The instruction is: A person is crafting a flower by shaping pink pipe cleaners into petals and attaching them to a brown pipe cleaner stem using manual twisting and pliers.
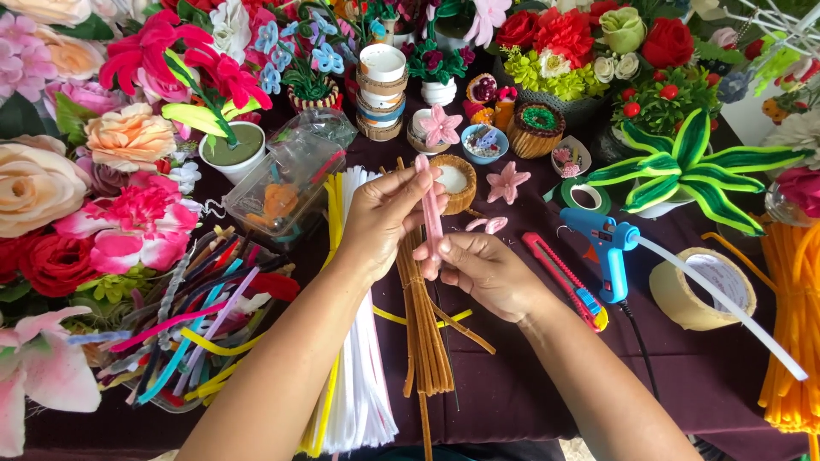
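left hand (382, 215) and right hand (483, 269) pinch pink pipe cleaner (430, 213).

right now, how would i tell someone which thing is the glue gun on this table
Start from the dark purple tablecloth and look just right of the person's right hand, past the red box cutter. The glue gun lies there, bright blue, with a clear glue stick slanting out behind it. It sits between the green tape roll and the tan tape roll, and nothing else nearby is pistol-shaped.
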